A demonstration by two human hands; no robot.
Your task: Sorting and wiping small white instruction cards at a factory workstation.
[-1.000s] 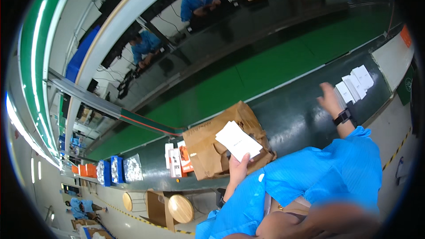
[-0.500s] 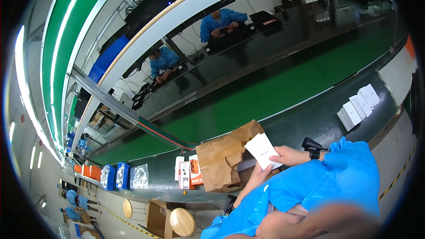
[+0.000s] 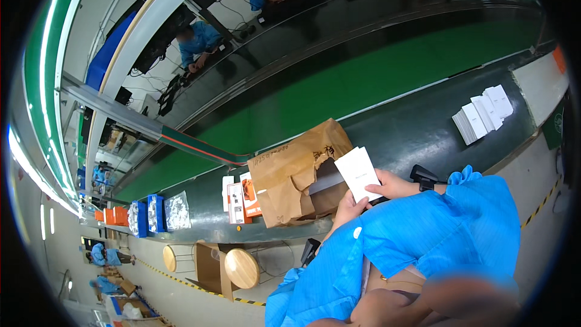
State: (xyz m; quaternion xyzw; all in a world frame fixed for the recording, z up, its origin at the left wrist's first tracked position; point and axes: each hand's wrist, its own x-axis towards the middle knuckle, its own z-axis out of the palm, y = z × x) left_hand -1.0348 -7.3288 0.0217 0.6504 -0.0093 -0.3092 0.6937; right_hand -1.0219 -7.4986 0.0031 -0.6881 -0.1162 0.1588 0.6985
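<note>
A small stack of white booklets (image 3: 356, 169), with a line of small print on the top cover, is held tilted in front of me. My left hand (image 3: 348, 208) grips its lower end from below. My right hand (image 3: 390, 186) closes on its right edge, thumb on the top cover. Just left of the booklets lies a torn brown paper package (image 3: 281, 172), its opening facing my hands and something pale showing inside. More white booklets (image 3: 472, 122) lie fanned in overlapping piles at the right of the dark bench.
Orange-and-white printed boxes or leaflets (image 3: 242, 200) lie left of the package. Further left are a clear plastic bag (image 3: 178, 211), blue bins (image 3: 156, 213) and orange bins (image 3: 115, 216). A green belt (image 3: 363, 91) runs behind; two people in blue work beyond it. Round stools (image 3: 242, 268) stand below.
My view has shifted, so the bench and package sit higher and further left in the picture. Both hands keep hold of the white booklets, which are now a little more upright.
</note>
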